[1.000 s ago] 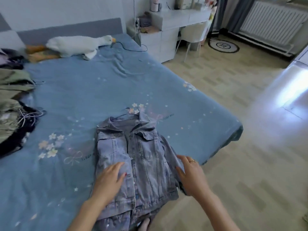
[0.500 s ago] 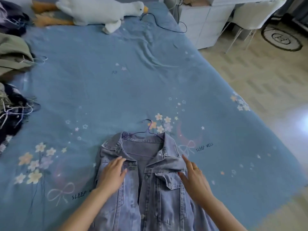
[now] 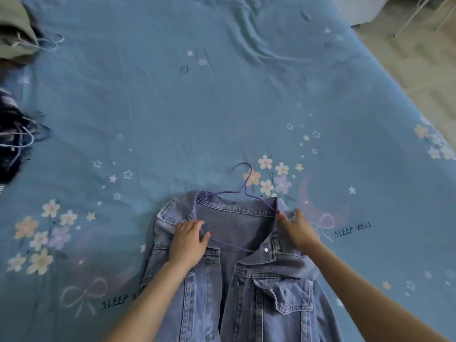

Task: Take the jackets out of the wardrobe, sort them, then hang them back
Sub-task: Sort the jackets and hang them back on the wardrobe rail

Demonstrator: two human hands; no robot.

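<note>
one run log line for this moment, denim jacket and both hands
stage: sorting | denim jacket: flat on bed, on purple hanger | left hand: on left collar | right hand: on right collar

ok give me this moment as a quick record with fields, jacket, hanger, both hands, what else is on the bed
surface: blue printed bedsheet
jacket: denim jacket lying front up, open at the collar
hanger: purple wire hanger inside the jacket, hook sticking out past the collar
left hand: left hand on the left collar and shoulder, fingers curled on the fabric
right hand: right hand holding the right collar edge
other items: green garment and dark clothes with loose hangers at the left edge
task stage: jacket on its hanger, not yet lifted
</note>
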